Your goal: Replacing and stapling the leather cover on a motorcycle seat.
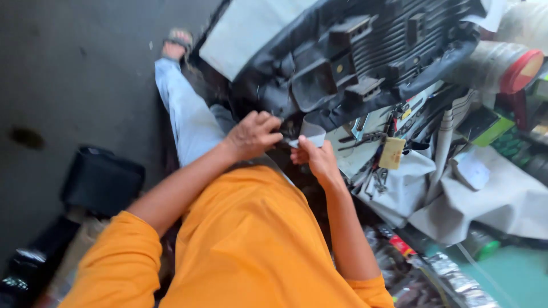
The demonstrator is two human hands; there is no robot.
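Two hands meeting at the near edge of a large black plastic panel [365, 51]. Left hand [252, 136] curled, grip pressed onto the panel's dark lower rim. Right hand [317, 159] pinching a pale grey strip [312, 132] just beside it. Cluttered right: hanging tools [377, 154], grey cloth [485, 194], red-capped cylinder [508, 67]. Bare dark floor [68, 68] open far left.

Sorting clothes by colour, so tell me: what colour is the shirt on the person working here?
Plain orange shirt, short sleeved; the head view shows it clearly.
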